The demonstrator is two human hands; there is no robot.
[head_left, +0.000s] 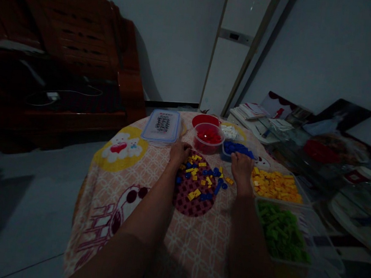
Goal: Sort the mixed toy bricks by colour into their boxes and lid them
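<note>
Loose yellow building bricks point(194, 194) and blue building bricks point(218, 186) lie scattered on the tablecloth's dark round patch. At the far left edge of this scatter is my left hand point(180, 152), its fingers curled down close to the bricks. My right hand point(242, 166) is at the near edge of a container of blue bricks point(237, 148), fingers bent together. What either hand holds, if anything, is too small and dark to make out. Beside my right forearm stand a clear box of yellow bricks point(276, 185) and another of green bricks point(280, 230).
Behind the scatter stands a round tub of red bricks point(208, 136), with a red lid point(206, 120) behind it. White bricks point(229, 132) lie to its right. A lidded plastic box point(161, 126) rests at the back left. A cluttered glass shelf point(318, 144) adjoins the right side.
</note>
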